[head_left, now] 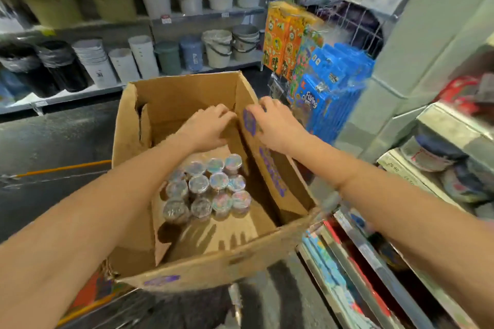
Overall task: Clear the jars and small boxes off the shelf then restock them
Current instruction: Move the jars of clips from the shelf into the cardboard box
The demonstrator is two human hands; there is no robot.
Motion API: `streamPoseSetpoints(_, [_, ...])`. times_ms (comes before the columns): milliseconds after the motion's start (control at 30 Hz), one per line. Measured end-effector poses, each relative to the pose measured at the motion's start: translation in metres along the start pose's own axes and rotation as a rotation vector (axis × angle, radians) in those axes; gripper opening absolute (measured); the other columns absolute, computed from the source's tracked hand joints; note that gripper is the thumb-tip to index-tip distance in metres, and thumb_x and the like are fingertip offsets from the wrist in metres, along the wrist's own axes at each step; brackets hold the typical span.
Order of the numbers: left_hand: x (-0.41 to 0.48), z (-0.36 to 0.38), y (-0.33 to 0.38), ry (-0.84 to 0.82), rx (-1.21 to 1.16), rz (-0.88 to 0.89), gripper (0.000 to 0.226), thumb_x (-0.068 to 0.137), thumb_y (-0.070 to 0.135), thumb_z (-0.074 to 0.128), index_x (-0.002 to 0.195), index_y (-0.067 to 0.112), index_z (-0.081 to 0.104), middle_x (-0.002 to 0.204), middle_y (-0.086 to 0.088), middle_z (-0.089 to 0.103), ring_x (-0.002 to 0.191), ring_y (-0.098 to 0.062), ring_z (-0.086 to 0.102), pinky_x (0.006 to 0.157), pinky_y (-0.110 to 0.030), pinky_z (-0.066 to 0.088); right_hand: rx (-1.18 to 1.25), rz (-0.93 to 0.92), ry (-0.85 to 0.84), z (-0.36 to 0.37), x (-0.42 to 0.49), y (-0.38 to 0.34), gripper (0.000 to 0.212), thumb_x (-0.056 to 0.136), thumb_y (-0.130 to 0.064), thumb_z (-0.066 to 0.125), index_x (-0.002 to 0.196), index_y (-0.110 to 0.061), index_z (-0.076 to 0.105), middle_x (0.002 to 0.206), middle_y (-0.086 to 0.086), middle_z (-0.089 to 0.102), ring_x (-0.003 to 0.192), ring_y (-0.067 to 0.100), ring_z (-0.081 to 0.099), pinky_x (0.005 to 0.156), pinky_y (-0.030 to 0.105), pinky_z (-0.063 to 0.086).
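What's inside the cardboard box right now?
Small jars with shiny lids stand clustered on the floor of the cardboard box. The left hand reaches in beyond them and covers the far right corner, hiding anything there.
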State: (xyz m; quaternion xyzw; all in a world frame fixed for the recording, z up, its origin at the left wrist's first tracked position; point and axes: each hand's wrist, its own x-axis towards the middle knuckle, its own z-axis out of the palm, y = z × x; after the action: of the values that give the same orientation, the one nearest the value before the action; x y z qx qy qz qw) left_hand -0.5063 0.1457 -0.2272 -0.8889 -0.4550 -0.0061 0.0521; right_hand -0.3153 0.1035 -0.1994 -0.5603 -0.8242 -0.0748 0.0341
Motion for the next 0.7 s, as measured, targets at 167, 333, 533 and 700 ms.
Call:
streamPoseSetpoints(167, [0.015, -0.092, 0.069, 0.236, -0.077, 0.178, 0.058, 0.084, 0.032, 0.068, 0.135, 0.017, 0.047, 0.125, -0.009, 0.051, 0.113, -0.028, 0.052, 0.091, -0.041, 0.045, -0.22, 0.09, 0.165, -0.086, -0.084, 0.034, 0.05, 0.091, -0.018, 0.051, 0.138, -0.011, 0.038, 0.132, 0.02, 0.04, 0.117, 0.04, 0.041, 0.095, 0.045, 0.034])
streamPoseSetpoints(333, [0.027, -0.158, 0.151, 0.375, -0.118, 0.415, 0.059, 0.083, 0.032, 0.07, 0.134, 0.014, 0.047, 0.122, -0.01, 0.052, 0.113, -0.029, 0.052, 0.091, -0.046, 0.045, -0.322, 0.276, 0.214, -0.16, -0.182, 0.07, 0.058, 0.086, -0.023, 0.058, 0.139, -0.012, 0.037, 0.133, 0.018, 0.041, 0.12, 0.038, 0.041, 0.097, 0.045, 0.035])
streamPoseSetpoints(533, [0.039, -0.209, 0.26, 0.477, -0.185, 0.632, 0.058, 0.084, 0.036, 0.069, 0.133, 0.014, 0.047, 0.121, -0.011, 0.052, 0.11, -0.03, 0.054, 0.091, -0.044, 0.046, -0.352, 0.523, 0.243, -0.208, -0.29, 0.111, 0.068, 0.085, -0.039, 0.062, 0.141, -0.014, 0.033, 0.133, 0.015, 0.042, 0.121, 0.035, 0.04, 0.097, 0.043, 0.036])
streamPoseSetpoints(700, [0.048, -0.236, 0.349, 0.524, -0.285, 0.791, 0.054, 0.086, 0.033, 0.067, 0.133, 0.013, 0.047, 0.124, -0.01, 0.051, 0.114, -0.028, 0.052, 0.094, -0.042, 0.045, -0.34, 0.696, 0.25, -0.224, -0.354, 0.137, 0.054, 0.091, -0.028, 0.054, 0.14, -0.014, 0.036, 0.135, 0.015, 0.041, 0.124, 0.034, 0.036, 0.099, 0.043, 0.035])
